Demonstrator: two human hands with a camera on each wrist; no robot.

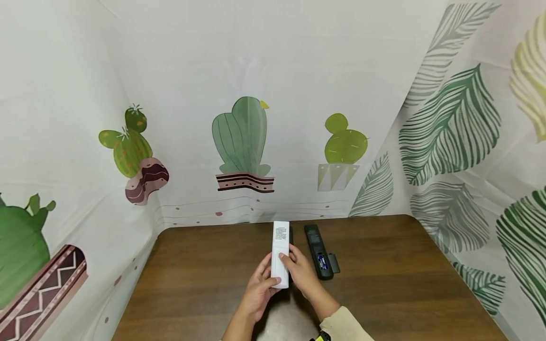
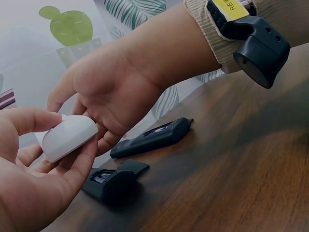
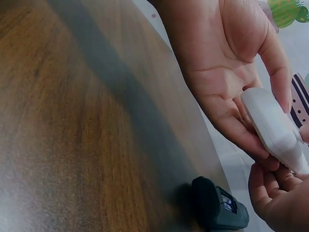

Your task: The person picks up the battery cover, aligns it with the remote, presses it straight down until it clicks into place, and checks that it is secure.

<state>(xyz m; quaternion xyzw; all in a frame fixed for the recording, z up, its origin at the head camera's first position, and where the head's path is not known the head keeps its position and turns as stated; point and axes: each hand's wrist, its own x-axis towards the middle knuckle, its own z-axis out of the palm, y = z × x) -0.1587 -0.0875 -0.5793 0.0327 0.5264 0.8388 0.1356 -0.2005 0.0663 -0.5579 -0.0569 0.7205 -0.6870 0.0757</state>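
Both hands hold a white remote [image 1: 280, 246] upright above the table, its back with a printed label facing the head camera. The left hand [image 1: 258, 291] grips its lower end, thumb on the back face and fingers underneath. The right hand [image 1: 304, 274] holds its right side, with the thumb on the back near the middle. In the left wrist view the rounded end of the white remote [image 2: 70, 137] sits between the left thumb and fingers. The right wrist view shows the white remote [image 3: 273, 126] held by both hands.
A black remote [image 1: 315, 246] lies right of the hands, battery compartment uncovered, a dark cover [image 1: 334, 263] beside it. Another black remote [image 2: 108, 182] with its batteries showing lies below the hands, mostly hidden in the head view. Behind the brown table [image 1: 204, 265] hangs a cactus-patterned cloth [image 1: 187, 142].
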